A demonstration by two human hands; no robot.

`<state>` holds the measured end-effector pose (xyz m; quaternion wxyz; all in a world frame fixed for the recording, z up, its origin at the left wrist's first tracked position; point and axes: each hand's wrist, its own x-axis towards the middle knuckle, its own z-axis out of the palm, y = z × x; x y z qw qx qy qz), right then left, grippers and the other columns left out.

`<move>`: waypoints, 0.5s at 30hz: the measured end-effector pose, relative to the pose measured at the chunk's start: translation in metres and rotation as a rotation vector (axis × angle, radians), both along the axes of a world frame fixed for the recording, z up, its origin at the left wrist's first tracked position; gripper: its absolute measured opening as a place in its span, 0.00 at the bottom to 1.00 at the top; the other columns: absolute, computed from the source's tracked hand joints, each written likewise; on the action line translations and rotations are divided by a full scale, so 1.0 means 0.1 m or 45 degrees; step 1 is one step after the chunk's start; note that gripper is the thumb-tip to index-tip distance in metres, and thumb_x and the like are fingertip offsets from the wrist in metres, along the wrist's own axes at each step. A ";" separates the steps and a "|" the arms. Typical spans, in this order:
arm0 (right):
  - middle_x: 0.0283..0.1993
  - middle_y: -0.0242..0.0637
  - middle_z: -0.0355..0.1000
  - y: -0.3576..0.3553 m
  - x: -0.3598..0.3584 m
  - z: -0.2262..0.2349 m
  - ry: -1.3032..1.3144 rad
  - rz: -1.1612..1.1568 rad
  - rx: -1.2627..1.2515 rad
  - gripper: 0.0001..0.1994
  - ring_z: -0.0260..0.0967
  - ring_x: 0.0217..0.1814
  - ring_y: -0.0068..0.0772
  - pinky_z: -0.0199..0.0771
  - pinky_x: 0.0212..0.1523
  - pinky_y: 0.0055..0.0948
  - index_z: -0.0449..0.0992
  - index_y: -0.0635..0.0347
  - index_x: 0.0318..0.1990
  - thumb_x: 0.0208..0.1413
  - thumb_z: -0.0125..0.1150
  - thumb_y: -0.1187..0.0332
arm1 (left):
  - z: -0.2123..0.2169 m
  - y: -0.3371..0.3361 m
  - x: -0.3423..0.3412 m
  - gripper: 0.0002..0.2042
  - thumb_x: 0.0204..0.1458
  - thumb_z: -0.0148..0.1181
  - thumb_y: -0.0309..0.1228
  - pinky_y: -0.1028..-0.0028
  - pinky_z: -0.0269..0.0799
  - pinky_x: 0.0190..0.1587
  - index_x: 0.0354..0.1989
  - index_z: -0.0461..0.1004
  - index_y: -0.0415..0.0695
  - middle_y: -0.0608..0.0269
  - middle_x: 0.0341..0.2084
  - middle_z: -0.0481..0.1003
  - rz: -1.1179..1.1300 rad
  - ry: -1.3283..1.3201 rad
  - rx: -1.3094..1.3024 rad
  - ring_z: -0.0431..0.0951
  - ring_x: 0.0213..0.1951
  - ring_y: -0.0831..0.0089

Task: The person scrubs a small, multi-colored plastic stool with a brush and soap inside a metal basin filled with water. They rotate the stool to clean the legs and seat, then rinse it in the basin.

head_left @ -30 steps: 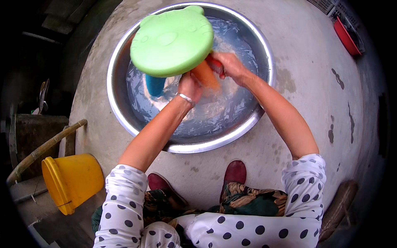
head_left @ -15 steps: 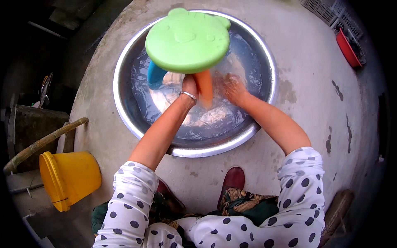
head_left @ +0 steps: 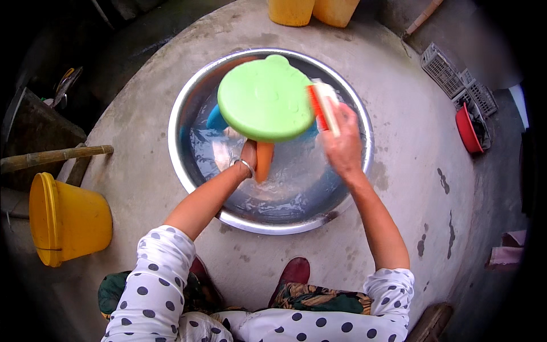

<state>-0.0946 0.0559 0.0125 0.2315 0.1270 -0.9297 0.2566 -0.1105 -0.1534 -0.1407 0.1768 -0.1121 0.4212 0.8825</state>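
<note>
A small plastic stool [head_left: 263,102] with a green animal-shaped seat is held over a wide metal basin [head_left: 178,134] of water. My left hand [head_left: 249,154], a bangle at its wrist, is closed under the seat at the stool's orange leg, its fingers partly hidden. One blue leg [head_left: 216,119] shows beyond the seat on the left. At the seat's right edge, my right hand [head_left: 344,142] grips a scrub brush [head_left: 327,111] with a whitish back and red bristles. The bristles face the seat, slightly blurred; whether they touch it I cannot tell.
A yellow bucket [head_left: 80,219] lies tilted at the left, below a bamboo pole [head_left: 62,157]. Two more yellow buckets [head_left: 292,11] stand at the far edge. Grey plastic crates [head_left: 441,71] and a red basin [head_left: 468,130] are at the right.
My right hand has come up out of the water and now holds the scrub brush beside the seat. The stool has tilted and turned in my left hand. The view has shifted too.
</note>
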 end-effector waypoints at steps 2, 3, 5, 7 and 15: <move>0.60 0.54 0.54 -0.48 0.11 0.18 -0.002 0.136 0.343 0.28 0.60 0.52 0.50 0.67 0.48 0.40 0.63 0.51 0.60 0.49 0.52 0.59 | 0.05 0.01 0.09 0.18 0.57 0.39 0.41 0.68 0.69 0.20 0.33 0.69 0.39 0.55 0.20 0.72 0.136 -0.003 -0.016 0.71 0.18 0.64; 0.59 0.54 0.56 -0.69 0.14 0.14 0.075 0.175 0.510 0.27 0.62 0.49 0.52 0.68 0.46 0.42 0.63 0.49 0.60 0.51 0.51 0.56 | 0.22 0.08 0.12 0.17 0.57 0.40 0.41 0.69 0.68 0.20 0.32 0.70 0.39 0.56 0.19 0.71 0.344 -0.171 0.079 0.71 0.17 0.65; 0.58 0.54 0.57 -0.83 -0.13 0.14 0.074 0.219 0.529 0.24 0.63 0.47 0.50 0.68 0.43 0.43 0.65 0.47 0.58 0.53 0.49 0.54 | 0.33 0.21 0.12 0.16 0.57 0.41 0.39 0.70 0.67 0.19 0.32 0.70 0.39 0.57 0.18 0.71 0.336 -0.156 0.115 0.71 0.18 0.67; 0.57 0.53 0.59 -0.80 -0.62 0.02 0.263 0.154 0.585 0.20 0.64 0.42 0.49 0.67 0.38 0.45 0.66 0.47 0.56 0.56 0.46 0.56 | -0.06 0.07 0.09 0.15 0.57 0.42 0.38 0.70 0.67 0.19 0.33 0.70 0.39 0.56 0.18 0.71 -0.091 0.154 -0.057 0.71 0.18 0.68; 0.61 0.55 0.56 -0.54 -0.20 -0.03 0.189 0.051 0.665 0.23 0.63 0.44 0.52 0.66 0.42 0.45 0.63 0.47 0.60 0.55 0.50 0.59 | -0.07 0.10 0.04 0.18 0.57 0.39 0.42 0.68 0.70 0.29 0.44 0.65 0.41 0.56 0.30 0.71 0.021 0.177 -0.259 0.72 0.28 0.66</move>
